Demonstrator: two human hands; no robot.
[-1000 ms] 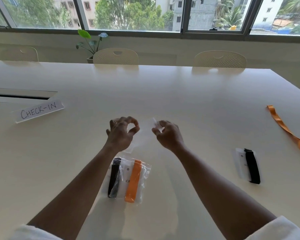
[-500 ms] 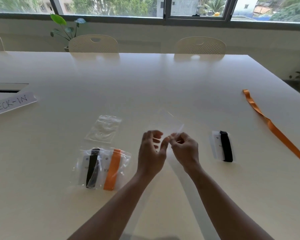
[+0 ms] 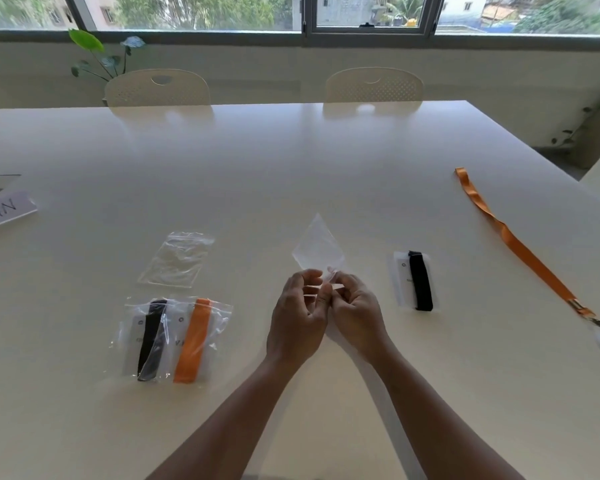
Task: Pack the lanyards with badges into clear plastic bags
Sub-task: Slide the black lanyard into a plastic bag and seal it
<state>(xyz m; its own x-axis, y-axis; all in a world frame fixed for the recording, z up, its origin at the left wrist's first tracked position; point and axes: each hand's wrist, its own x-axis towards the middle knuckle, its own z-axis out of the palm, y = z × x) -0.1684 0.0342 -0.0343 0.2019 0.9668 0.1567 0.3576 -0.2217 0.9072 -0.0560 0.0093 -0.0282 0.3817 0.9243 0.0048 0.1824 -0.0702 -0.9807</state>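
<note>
You've brought the clear bag (image 3: 318, 249) left of the black lanyard (image 3: 420, 280), left hand (image 3: 297, 318) and right hand (image 3: 355, 311) pinching its mouth open for packing

The white table (image 3: 291, 168) bears two packed bags (image 3: 174, 337), an empty bag (image 3: 177, 259), a folded black lanyard (image 3: 417, 280), an orange lanyard (image 3: 520, 247) and a paper sign (image 3: 4, 209).

packed bags (image 3: 174, 337) left of hands (image 3: 326, 313), folded lanyard (image 3: 417, 280) right
</note>
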